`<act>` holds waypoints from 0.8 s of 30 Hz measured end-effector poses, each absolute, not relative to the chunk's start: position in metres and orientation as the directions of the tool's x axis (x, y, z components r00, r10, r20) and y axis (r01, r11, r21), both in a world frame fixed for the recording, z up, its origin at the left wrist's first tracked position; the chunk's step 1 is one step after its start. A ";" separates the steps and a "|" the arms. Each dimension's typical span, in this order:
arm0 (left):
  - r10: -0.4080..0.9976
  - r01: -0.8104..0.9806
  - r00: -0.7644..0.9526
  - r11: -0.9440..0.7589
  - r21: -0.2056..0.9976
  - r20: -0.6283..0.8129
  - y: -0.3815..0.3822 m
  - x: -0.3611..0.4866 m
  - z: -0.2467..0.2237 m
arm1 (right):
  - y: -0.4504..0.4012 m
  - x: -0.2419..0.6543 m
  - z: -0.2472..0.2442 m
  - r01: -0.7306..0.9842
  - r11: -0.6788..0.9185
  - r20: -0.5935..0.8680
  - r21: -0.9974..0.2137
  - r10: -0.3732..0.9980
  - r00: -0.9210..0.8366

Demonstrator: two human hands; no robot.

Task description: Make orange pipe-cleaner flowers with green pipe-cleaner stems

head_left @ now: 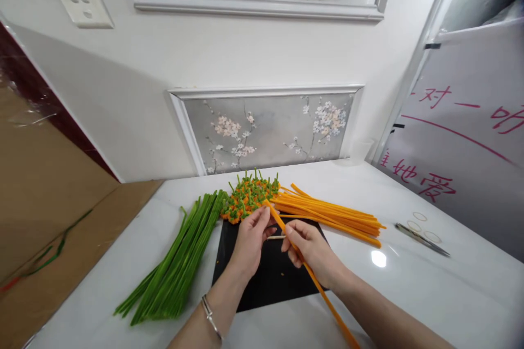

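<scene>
So the fuzzy orange stem (277, 218) is right in the fingers, long axis slanting from its far tip back toward the wearer, a bit rightward. Left hand (252, 237) pinches near that tip; right hand (309, 246) pinches just down from it, the long tail trailing out nearer the body. Loose orange stems (335, 217) lie beyond and right of the grip, green ones (180, 259) left.

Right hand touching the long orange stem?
Touching. Head view shows the right hand gripping the orange stem, thumb on top.
</scene>
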State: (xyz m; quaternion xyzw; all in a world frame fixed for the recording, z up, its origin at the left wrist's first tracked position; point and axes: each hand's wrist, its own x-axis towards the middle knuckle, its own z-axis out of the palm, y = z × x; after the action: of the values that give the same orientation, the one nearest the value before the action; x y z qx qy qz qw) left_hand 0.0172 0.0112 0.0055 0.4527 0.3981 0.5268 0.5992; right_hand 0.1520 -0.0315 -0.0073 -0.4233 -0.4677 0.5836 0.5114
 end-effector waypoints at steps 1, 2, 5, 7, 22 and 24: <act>0.993 -0.307 0.113 0.056 0.950 -0.023 0.013 0.013 0.004 | -0.032 0.149 -0.012 -0.154 -0.053 -0.032 -0.987 0.990 -0.134; 0.993 -0.329 0.110 0.076 0.941 -0.041 0.015 0.010 0.002 | -0.032 0.147 -0.017 -0.101 -0.054 -0.040 -0.993 0.990 -0.138; 0.989 -0.341 0.128 0.118 0.933 -0.078 0.016 0.004 -0.008 | -0.025 0.146 -0.026 0.074 0.094 0.087 -0.993 0.992 -0.092; 0.984 -0.295 0.159 0.120 0.948 -0.075 0.014 0.005 -0.012 | -0.015 0.148 -0.027 0.183 0.231 0.234 -0.956 0.972 -0.006; 0.945 -0.022 0.328 0.008 1.000 -0.001 0.013 0.008 -0.025 | 0.009 0.145 -0.050 0.147 0.219 0.227 -0.965 0.973 0.041; 0.942 -0.076 0.334 0.062 0.995 -0.033 0.011 0.009 -0.025 | 0.006 0.146 -0.048 0.091 0.221 0.225 -0.971 0.974 0.038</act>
State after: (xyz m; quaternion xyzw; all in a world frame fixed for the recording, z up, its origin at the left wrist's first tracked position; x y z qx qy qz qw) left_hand 0.0091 0.0115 -0.0249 0.5429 0.3987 0.4174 0.6100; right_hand 0.1464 0.0063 -0.0483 -0.4736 -0.5622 0.4064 0.5426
